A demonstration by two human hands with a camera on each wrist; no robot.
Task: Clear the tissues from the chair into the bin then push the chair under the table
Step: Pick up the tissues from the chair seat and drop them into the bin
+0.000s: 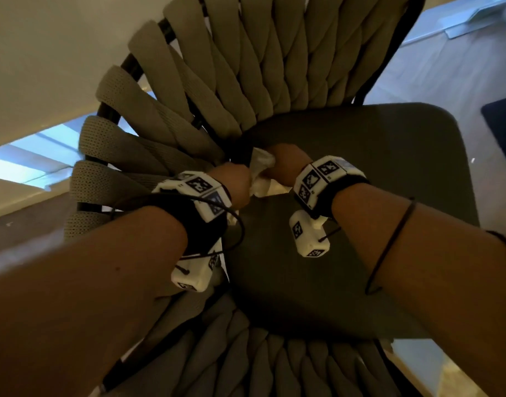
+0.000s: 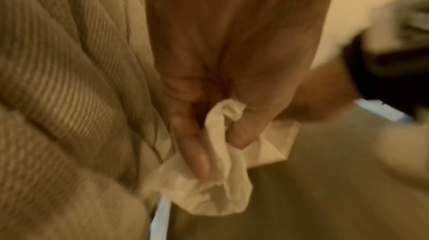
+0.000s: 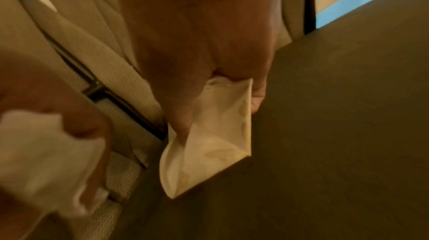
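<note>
Fingers (image 2: 197,152) of the left hand (image 1: 234,183) curl around a crumpled white tissue (image 2: 209,192), while the right hand (image 1: 286,164) pinches a flatter, folded tissue (image 3: 218,145) between thumb and fingers, its lower corner hanging just above the seat. Both hands work close together at the back of the dark seat cushion (image 1: 375,210), where it meets the woven beige straps (image 1: 217,81) of the chair (image 1: 389,67) and its black frame. The tissues look feather-light, soft and easily torn, so gathering each into the palm by its bunched middle would likely serve better than tugging a loose edge, which could rip or slip free. Neither bin nor counter appears in any view; the chair has yet to be pushed in.
</note>
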